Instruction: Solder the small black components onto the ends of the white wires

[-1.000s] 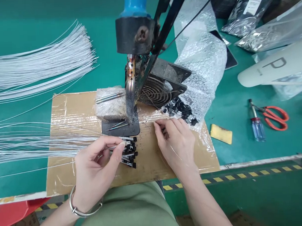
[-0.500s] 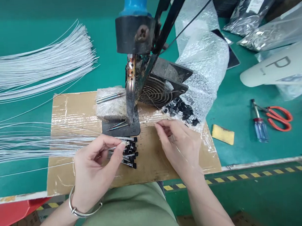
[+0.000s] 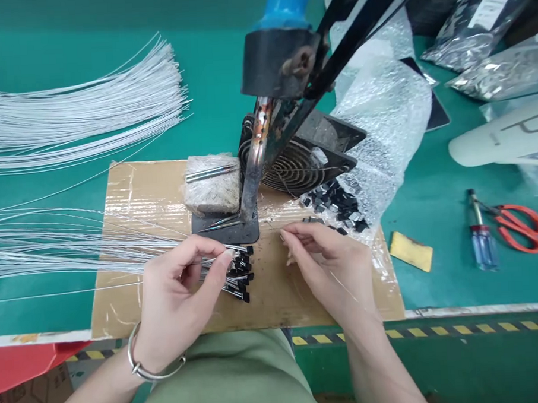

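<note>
My left hand (image 3: 179, 294) pinches a fan of thin white wires (image 3: 75, 251) whose ends carry small black caps (image 3: 240, 274). It rests on the taped cardboard sheet (image 3: 130, 195). My right hand (image 3: 329, 264) is closed in a pinch at its fingertips, just right of the caps; what it holds is too small to make out. A pile of loose black parts (image 3: 336, 204) lies just beyond the right hand. A soldering iron in its stand (image 3: 254, 166) rises between the hands, tip down on a dark plate (image 3: 225, 230).
A big bundle of white wires (image 3: 78, 115) lies far left. A black fan (image 3: 298, 158) and bubble wrap (image 3: 381, 113) sit behind the parts. To the right are a yellow sponge (image 3: 410, 252), a screwdriver (image 3: 481, 240), orange scissors (image 3: 520, 226) and foil bags (image 3: 495, 67).
The view has shifted, so everything sits further right. My right hand drew back a little from the parts pile toward me, fingertips still pinched. My left hand keeps its hold on the wires.
</note>
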{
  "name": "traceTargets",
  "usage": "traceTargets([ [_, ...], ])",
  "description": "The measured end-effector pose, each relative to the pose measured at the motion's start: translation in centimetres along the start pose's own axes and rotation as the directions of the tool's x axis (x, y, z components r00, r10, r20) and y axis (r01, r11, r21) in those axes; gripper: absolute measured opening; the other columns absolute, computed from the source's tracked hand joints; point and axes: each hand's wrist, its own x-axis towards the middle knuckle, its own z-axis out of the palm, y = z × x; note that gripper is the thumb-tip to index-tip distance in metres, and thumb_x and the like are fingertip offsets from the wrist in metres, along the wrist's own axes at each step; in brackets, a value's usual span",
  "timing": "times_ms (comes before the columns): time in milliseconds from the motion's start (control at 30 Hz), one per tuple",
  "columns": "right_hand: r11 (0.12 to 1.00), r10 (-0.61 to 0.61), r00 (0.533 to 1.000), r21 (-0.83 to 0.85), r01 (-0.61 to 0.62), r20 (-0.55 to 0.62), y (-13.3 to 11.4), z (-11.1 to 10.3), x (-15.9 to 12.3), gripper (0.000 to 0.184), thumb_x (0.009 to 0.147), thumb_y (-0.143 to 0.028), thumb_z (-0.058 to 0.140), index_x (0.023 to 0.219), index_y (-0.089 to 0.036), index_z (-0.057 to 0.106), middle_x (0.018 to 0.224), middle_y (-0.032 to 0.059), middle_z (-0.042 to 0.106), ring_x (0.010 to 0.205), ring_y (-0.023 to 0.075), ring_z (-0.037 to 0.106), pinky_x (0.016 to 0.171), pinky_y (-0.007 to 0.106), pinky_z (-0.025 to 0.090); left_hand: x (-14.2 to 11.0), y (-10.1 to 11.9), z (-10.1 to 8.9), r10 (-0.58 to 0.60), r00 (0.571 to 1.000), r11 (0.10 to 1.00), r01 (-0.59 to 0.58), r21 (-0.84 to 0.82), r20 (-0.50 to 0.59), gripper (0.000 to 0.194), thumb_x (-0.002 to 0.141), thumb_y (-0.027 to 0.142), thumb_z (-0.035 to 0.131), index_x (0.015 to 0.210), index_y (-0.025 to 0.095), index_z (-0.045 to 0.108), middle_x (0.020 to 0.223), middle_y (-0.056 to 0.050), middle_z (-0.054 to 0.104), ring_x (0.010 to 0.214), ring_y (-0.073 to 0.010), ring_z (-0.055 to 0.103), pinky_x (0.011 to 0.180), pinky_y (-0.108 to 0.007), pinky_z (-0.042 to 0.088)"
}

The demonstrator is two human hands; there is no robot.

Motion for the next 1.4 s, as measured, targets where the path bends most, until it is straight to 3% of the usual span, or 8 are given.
traceTargets([
  [100, 0.883, 0.262, 0.965, 0.395, -0.253, 0.031, -1.5, 0.8, -0.7, 0.007, 0.094, -0.029, 0.077, 0.092, -0.023, 0.079, 0.073, -0.0014, 0.075, 0.052, 0.0107, 0.067, 0.050, 0.021, 0.058, 0.1, 0.0, -0.1, 0.012, 1.000, 1.000, -0.012, -0.022, 0.001, 0.007, 0.093, 0.027, 0.073, 0.088, 0.023, 0.075, 0.083, -0.001, 0.076, 0.067, -0.0120, 0.065, 0.053, -0.024, 0.042],
  [200, 0.720, 0.345, 0.935, 0.615, -0.321, 0.085, -3.0, 1.8, -1.2, 0.005, 0.089, -0.028, 0.082, 0.089, -0.024, 0.081, 0.066, -0.0018, 0.075, 0.052, 0.0122, 0.069, 0.052, 0.021, 0.062, 0.2, 0.2, -0.1, 0.025, 1.000, 0.998, -0.024, -0.050, 0.019, 0.005, 0.093, 0.025, 0.073, 0.088, 0.023, 0.075, 0.093, -0.003, 0.080, 0.074, -0.0138, 0.070, 0.053, -0.023, 0.044],
  [367, 0.557, 0.371, 0.916, 0.754, -0.349, 0.151, -4.4, 3.2, -1.6, 0.005, 0.086, -0.027, 0.085, 0.087, -0.023, 0.082, 0.064, -0.0026, 0.074, 0.044, 0.0088, 0.064, 0.045, 0.018, 0.059, 0.6, 0.6, -0.2, 0.019, 0.996, 0.996, -0.011, -0.092, 0.089, 0.009, 0.094, 0.022, 0.072, 0.085, 0.022, 0.073, 0.094, -0.001, 0.080, 0.074, -0.0119, 0.070, 0.052, -0.021, 0.042],
  [567, 0.467, 0.379, 0.899, 0.794, -0.389, 0.218, -4.8, 3.8, -1.6, 0.003, 0.088, -0.026, 0.084, 0.088, -0.023, 0.082, 0.064, -0.0038, 0.072, 0.044, 0.0050, 0.061, 0.044, 0.012, 0.054, 0.7, 0.9, -0.1, 0.018, 0.990, 0.984, 0.007, -0.178, 0.138, 0.010, 0.095, 0.019, 0.071, 0.085, 0.024, 0.072, 0.090, 0.002, 0.077, 0.072, -0.0093, 0.068, 0.052, -0.018, 0.039],
  [833, 0.450, 0.388, 0.896, 0.804, -0.389, 0.217, -5.0, 4.1, -2.0, 0.008, 0.088, -0.028, 0.083, 0.088, -0.021, 0.079, 0.063, -0.0033, 0.071, 0.042, 0.0061, 0.059, 0.041, 0.014, 0.054, 0.7, 0.9, -0.1, -0.005, 0.987, 0.981, 0.035, -0.189, 0.160, 0.010, 0.094, 0.020, 0.072, 0.085, 0.023, 0.073, 0.092, 0.000, 0.077, 0.078, -0.0107, 0.071, 0.054, -0.016, 0.042],
  [1233, 0.461, 0.387, 0.902, 0.806, -0.371, 0.194, -4.7, 4.4, -2.1, 0.010, 0.088, -0.029, 0.083, 0.087, -0.021, 0.078, 0.063, -0.0035, 0.071, 0.042, 0.0071, 0.059, 0.040, 0.015, 0.053, 1.0, 1.3, -0.1, -0.022, 0.986, 0.983, 0.051, -0.176, 0.164, 0.011, 0.091, 0.020, 0.072, 0.081, 0.023, 0.072, 0.088, 0.001, 0.076, 0.069, -0.0088, 0.067, 0.051, -0.017, 0.039],
  [1333, 0.502, 0.382, 0.908, 0.787, -0.359, 0.171, -4.6, 4.5, -2.3, 0.013, 0.089, -0.032, 0.083, 0.088, -0.020, 0.078, 0.063, -0.0032, 0.070, 0.042, 0.0077, 0.058, 0.039, 0.017, 0.051, 1.0, 1.4, -0.1, -0.040, 0.984, 0.985, 0.068, -0.161, 0.171, 0.011, 0.091, 0.021, 0.073, 0.080, 0.022, 0.072, 0.091, 0.000, 0.077, 0.072, -0.0102, 0.068, 0.052, -0.018, 0.040],
  [1400, 0.587, 0.348, 0.929, 0.742, -0.323, 0.129, -4.4, 4.4, -2.5, 0.016, 0.097, -0.036, 0.075, 0.091, -0.022, 0.079, 0.065, -0.0029, 0.067, 0.046, 0.0077, 0.058, 0.043, 0.019, 0.050, 1.0, 1.3, -0.1, -0.049, 0.983, 0.983, 0.078, -0.167, 0.176, 0.011, 0.091, 0.022, 0.072, 0.081, 0.022, 0.071, 0.094, 0.000, 0.078, 0.075, -0.0109, 0.069, 0.053, -0.019, 0.041],
])
